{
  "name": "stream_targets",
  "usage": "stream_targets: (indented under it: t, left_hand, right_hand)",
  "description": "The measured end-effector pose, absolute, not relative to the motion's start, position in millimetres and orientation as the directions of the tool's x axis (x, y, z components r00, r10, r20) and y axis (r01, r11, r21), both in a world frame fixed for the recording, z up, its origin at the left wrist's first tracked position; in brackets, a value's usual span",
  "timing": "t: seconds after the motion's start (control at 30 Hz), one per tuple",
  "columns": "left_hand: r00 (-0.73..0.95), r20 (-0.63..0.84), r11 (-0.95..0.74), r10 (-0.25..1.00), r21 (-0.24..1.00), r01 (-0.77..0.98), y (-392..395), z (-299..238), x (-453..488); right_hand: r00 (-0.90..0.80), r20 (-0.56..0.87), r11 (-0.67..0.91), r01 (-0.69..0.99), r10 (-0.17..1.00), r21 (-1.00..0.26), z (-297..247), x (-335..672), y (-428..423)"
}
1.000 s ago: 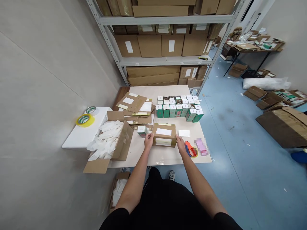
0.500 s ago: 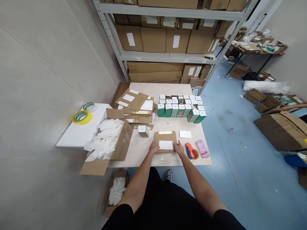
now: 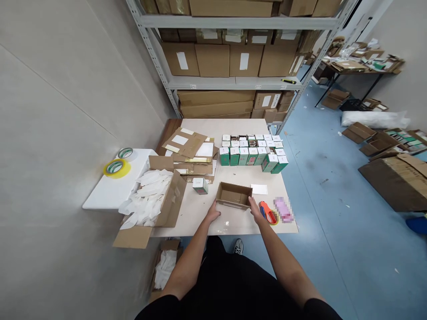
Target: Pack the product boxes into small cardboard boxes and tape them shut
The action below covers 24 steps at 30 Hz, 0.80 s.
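Observation:
A small brown cardboard box (image 3: 233,195) stands open-topped near the front edge of the beige table (image 3: 233,178). My left hand (image 3: 213,214) rests at its near left corner and my right hand (image 3: 255,209) at its near right corner. The fingers of both curl lightly beside the box, touching it or almost so; neither lifts it. A single small green-and-white carton (image 3: 200,185) sits just left of the box. A white label (image 3: 259,189) lies to its right.
Rows of green-and-white cartons (image 3: 251,151) fill the table's far right. Flat cardboard sleeves (image 3: 188,149) are stacked at the left. An orange tape dispenser (image 3: 267,212) lies by my right hand. An open box of white padding (image 3: 150,195) and tape rolls (image 3: 116,166) sit left. Shelving (image 3: 230,53) stands behind.
The box was held closed with its labelled face up; it has since been turned and now stands open on the table, and both hands have slid back to its near corners.

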<state>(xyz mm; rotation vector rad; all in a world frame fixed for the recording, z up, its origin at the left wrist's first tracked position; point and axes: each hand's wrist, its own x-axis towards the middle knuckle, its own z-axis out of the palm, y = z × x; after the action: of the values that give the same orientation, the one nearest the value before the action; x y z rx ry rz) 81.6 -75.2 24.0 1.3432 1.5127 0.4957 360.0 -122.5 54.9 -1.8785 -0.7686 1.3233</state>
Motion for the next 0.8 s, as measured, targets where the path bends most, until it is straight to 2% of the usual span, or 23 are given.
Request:
stream_targets:
  t: [0.03, 0.1, 0.17, 0.23, 0.3, 0.4, 0.5, 0.57, 0.7, 0.8]
  left_hand:
    - [0.092, -0.378, 0.287, 0.921, 0.819, 0.497, -75.0, 28.9, 82.4]
    - [-0.001, -0.230, 0.199, 0.973, 0.841, 0.503, -70.3, 43.7, 85.9]
    - [-0.037, -0.046, 0.058, 0.998, 0.859, 0.508, -59.0, 62.9, 93.3]
    - [0.092, 0.046, -0.087, 0.995, 0.858, 0.507, -42.1, 81.7, 104.1]
    - [0.289, 0.045, -0.200, 0.956, 0.823, 0.531, -22.6, 94.9, 114.3]
    - [0.486, -0.100, -0.275, 0.868, 0.720, 0.638, 1.1, 98.5, 117.8]
    - [0.495, -0.306, -0.231, 0.813, 0.612, 0.757, 8.0, 86.4, 106.3]
    - [0.485, -0.382, -0.212, 0.786, 0.571, 0.793, 3.1, 75.0, 98.2]
    - [0.435, -0.383, -0.180, 0.815, 0.546, 0.818, -14.4, 55.9, 97.0]
    - [0.399, -0.334, -0.149, 0.854, 0.577, 0.803, -22.1, 47.7, 103.7]
  right_hand:
    - [0.330, -0.533, -0.580, 0.056, 0.779, -0.813, 55.2, 359.8, -122.2]
    - [0.436, -0.464, -0.536, 0.051, 0.771, -0.843, 58.9, 359.1, -117.8]
    - [0.537, -0.254, -0.386, 0.148, 0.804, -0.910, 65.4, 356.7, -108.4]
    - [0.490, -0.049, -0.218, 0.293, 0.870, -0.931, 72.6, 352.6, -95.7]
    - [0.301, 0.035, -0.101, 0.424, 0.953, -0.900, 78.2, 349.0, -83.5]
    - [0.077, -0.060, -0.095, 0.626, 0.995, -0.774, 80.6, 350.7, -75.4]
    - [0.066, -0.255, -0.210, 0.776, 0.965, -0.595, 74.6, 360.6, -84.1]
    - [0.069, -0.361, -0.261, 0.815, 0.930, -0.517, 68.4, 366.5, -94.5]
    - [0.051, -0.418, -0.268, 0.835, 0.907, -0.481, 59.7, 366.0, -105.7]
    - [0.080, -0.436, -0.302, 0.830, 0.896, -0.468, 58.7, 360.6, -100.4]
